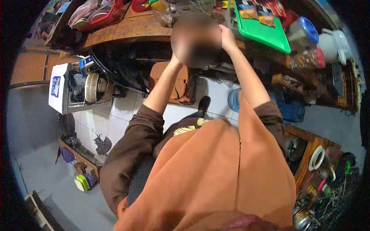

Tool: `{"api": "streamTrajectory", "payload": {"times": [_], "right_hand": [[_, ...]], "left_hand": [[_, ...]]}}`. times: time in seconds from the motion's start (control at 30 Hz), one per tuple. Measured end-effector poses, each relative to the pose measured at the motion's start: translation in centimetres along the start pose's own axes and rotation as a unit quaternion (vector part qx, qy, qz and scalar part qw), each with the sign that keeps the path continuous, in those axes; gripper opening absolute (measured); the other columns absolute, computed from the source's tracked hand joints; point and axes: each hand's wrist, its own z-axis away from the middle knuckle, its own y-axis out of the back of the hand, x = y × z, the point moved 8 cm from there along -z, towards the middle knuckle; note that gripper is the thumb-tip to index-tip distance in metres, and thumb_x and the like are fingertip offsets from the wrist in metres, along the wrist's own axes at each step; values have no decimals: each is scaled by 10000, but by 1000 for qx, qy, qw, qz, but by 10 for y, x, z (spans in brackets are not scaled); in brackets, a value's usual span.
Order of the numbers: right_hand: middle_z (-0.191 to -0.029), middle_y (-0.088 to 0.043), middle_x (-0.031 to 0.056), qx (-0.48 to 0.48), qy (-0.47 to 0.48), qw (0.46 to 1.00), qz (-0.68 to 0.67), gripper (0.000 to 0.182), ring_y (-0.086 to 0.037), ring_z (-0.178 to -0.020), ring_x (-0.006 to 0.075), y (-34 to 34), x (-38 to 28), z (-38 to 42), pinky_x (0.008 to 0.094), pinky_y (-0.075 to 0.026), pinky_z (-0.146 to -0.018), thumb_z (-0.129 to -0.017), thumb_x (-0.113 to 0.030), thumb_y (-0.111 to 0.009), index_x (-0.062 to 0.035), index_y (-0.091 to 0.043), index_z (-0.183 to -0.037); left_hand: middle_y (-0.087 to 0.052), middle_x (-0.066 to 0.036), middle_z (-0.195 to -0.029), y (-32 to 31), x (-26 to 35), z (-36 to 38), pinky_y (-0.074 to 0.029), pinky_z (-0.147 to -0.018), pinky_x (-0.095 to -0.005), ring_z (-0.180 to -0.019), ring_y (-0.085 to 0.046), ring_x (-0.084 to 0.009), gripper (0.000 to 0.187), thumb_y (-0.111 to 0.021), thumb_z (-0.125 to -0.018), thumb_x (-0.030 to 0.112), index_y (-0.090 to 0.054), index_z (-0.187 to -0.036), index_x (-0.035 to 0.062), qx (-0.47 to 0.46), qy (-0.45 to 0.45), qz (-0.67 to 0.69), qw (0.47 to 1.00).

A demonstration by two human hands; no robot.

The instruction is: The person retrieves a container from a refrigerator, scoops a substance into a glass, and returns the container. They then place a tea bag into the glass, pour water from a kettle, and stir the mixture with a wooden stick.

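Both of my arms reach forward to the edge of a wooden counter (127, 32). A round blurred patch covers most of my left hand (177, 57), so its fingers do not show. Part of my right hand (227, 37) shows at the right rim of that patch, with its fingertips hidden. Whatever lies between the two hands cannot be made out. Just beyond them stands a clear container (163, 17). Right of my right hand lies a green tray (266, 34) with several snack packets (266, 20) on it.
A red basket (103, 19) sits at the counter's left. On the right are a blue-lidded jar (304, 32), a red-lidded jar (308, 59) and a white jug (333, 44). Below are a brown wooden-looking seat (163, 90), a blue water bottle (234, 100) and a white box (58, 88).
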Motion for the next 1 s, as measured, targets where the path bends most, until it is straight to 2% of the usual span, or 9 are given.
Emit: {"api": "streamTrajectory", "payload": {"times": [0.1,0.23,0.37,0.43,0.57,0.63,0.77,0.93,1.0], "right_hand": [[-873,-644,19,-15,-191,966,-172,386,-629,-738,141,-28,3,-37,248,-484,-591,-855,-383,-586,-64,-621,-1068],[-892,-648,12,-23,-205,978,-39,430,-644,-701,161,-56,32,-85,251,-470,-540,-851,-440,-567,-64,-626,-1051],[-757,-632,94,-9,-160,965,-207,368,-615,-561,177,-57,20,-82,298,-408,-402,-823,-348,-612,20,-620,-830],[-733,-603,90,32,-210,933,-291,361,-596,-568,168,-55,29,-80,292,-438,-427,-829,-342,-608,19,-596,-823],[-713,-577,100,32,-124,938,-323,332,-580,-574,158,-35,17,-76,292,-464,-455,-816,-305,-642,16,-557,-835],[-844,-548,55,52,-142,959,-241,292,-557,-630,125,-20,0,-49,271,-480,-546,-855,-286,-628,-22,-524,-924],[-730,-517,20,84,-15,969,-231,324,-538,-529,104,41,-48,6,217,-423,-456,-819,-263,-688,-30,-464,-817],[-590,-417,-50,87,54,982,-156,253,-426,-470,37,170,-57,89,197,-332,-421,-802,-174,-706,-39,-493,-790],[-608,-451,-72,101,41,979,-170,165,-381,-487,6,231,-42,127,185,-288,-415,-815,-121,-678,-48,-532,-831]], "left_hand": [[-376,-128,-1381,-26,-3,-24,-318,-962,-356,-1210,-407,-223,595,-592,-838,285,-364,-1347,78,-62,21,40,997],[-354,-141,-1380,-27,-10,-40,-322,-983,-363,-1217,-391,-218,641,-596,-834,284,-320,-1356,37,-55,66,43,995],[-387,-134,-1348,-18,-38,-60,-335,-969,-333,-1183,-419,-209,611,-586,-839,245,-325,-1350,34,-37,53,24,998],[-527,-134,-1128,-15,-29,-62,-435,-819,-299,-921,-556,-173,553,-631,-793,156,-398,-1265,-11,-13,42,73,996],[-500,-144,-1137,-13,-34,-65,-450,-799,-301,-917,-551,-176,566,-643,-774,137,-401,-1269,4,-6,35,39,999],[-358,-144,-1238,-7,-54,-53,-434,-881,-321,-1080,-480,-240,580,-650,-759,133,-412,-1283,55,45,-10,46,998],[-320,-128,-1301,-7,-91,1,-400,-948,-361,-1196,-401,-290,580,-617,-752,21,-386,-1282,71,112,11,51,992],[-309,-118,-1384,-49,29,34,-284,-1027,-367,-1221,-370,-234,494,-545,-784,-37,-388,-1244,50,194,-169,-14,966],[-287,-118,-1405,-100,86,27,-291,-1020,-381,-1224,-373,-230,479,-577,-786,22,-404,-1231,60,116,-288,72,948]]}}
